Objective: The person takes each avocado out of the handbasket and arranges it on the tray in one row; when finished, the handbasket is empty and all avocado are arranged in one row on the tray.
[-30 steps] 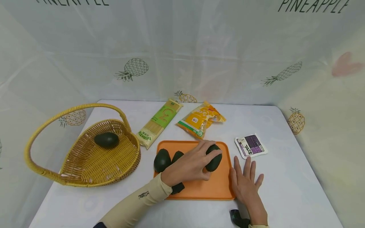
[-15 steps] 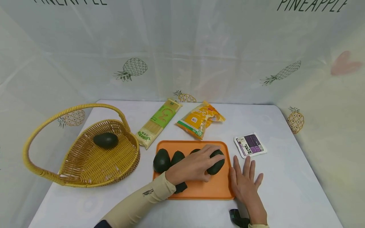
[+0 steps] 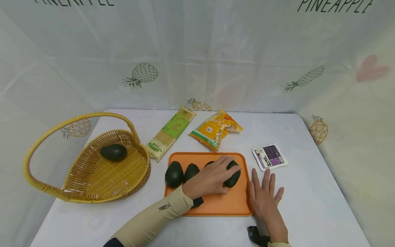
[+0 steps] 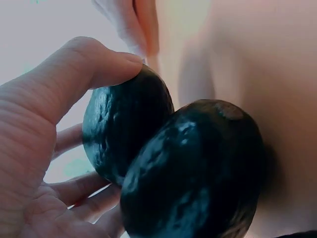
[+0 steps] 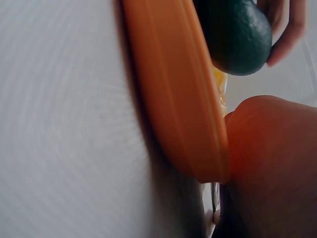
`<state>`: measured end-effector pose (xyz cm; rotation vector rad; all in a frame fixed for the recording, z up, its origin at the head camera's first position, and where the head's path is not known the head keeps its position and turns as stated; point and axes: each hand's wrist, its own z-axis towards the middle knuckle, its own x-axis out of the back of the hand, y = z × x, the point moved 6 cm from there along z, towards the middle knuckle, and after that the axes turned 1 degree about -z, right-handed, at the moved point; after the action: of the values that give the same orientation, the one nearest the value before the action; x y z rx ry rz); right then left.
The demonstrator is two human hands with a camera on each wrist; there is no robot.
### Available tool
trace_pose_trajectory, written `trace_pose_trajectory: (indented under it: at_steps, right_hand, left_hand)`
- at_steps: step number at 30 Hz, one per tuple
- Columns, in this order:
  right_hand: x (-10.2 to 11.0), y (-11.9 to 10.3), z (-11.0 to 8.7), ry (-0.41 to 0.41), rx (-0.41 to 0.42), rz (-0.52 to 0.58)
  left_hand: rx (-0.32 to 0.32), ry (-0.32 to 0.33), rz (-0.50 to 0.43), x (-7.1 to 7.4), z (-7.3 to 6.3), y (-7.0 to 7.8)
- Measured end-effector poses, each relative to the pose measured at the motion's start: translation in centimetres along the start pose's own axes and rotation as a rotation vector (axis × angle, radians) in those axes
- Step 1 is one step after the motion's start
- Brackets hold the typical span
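My left hand [image 3: 213, 176] holds a dark green avocado [image 3: 232, 174] at the right part of the orange tray [image 3: 222, 207]. In the left wrist view the thumb lies on top of this avocado [image 4: 124, 119], with fingers behind it. Another avocado [image 4: 198, 173] stands close in front, overlapping it in that view. Two more avocados, one at the tray's left end [image 3: 174, 174] and one beside it [image 3: 190, 171], are partly covered by the hand and each other. Flat with fingers spread, my right hand [image 3: 266, 199] rests against the tray's right edge [image 5: 173, 84].
A yellow wicker basket [image 3: 108, 178] with a tall handle stands on the left, one avocado [image 3: 113, 152] inside. Behind the tray lie a noodle pack [image 3: 171, 133] and an orange-yellow bag [image 3: 216, 130]. A white and purple packet [image 3: 270, 157] lies beyond the right hand.
My left hand has shifted slightly right across the tray with its avocado, uncovering part of another avocado behind it. The right hand stays at the tray's edge.
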<state>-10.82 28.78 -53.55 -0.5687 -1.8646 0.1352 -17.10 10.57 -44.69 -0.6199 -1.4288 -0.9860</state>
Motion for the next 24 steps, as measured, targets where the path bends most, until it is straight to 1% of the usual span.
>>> trace_pose_trajectory:
  at_steps: [6, 11, 18, 21, 24]
  right_hand:
    - [0.16, -0.14, -0.04, 0.018, 0.01, 0.007]
    - [0.15, -0.12, -0.06, 0.007, -0.004, -0.001]
    - [0.15, -0.11, -0.03, 0.004, -0.008, -0.007]
    - [0.13, -0.12, -0.02, 0.005, -0.008, -0.005]
    - [0.11, -0.13, -0.01, 0.006, -0.009, -0.005]
  left_hand:
    - [0.004, 0.017, 0.062, -0.38, 0.07, -0.13]
    - [0.019, 0.021, 0.1, -0.57, -0.02, -0.3]
    - [0.002, 0.052, 0.163, -0.66, -0.07, -0.21]
    - [0.0, 0.058, 0.175, -0.64, -0.08, -0.17]
    - [0.006, 0.051, 0.171, -0.67, -0.05, -0.16]
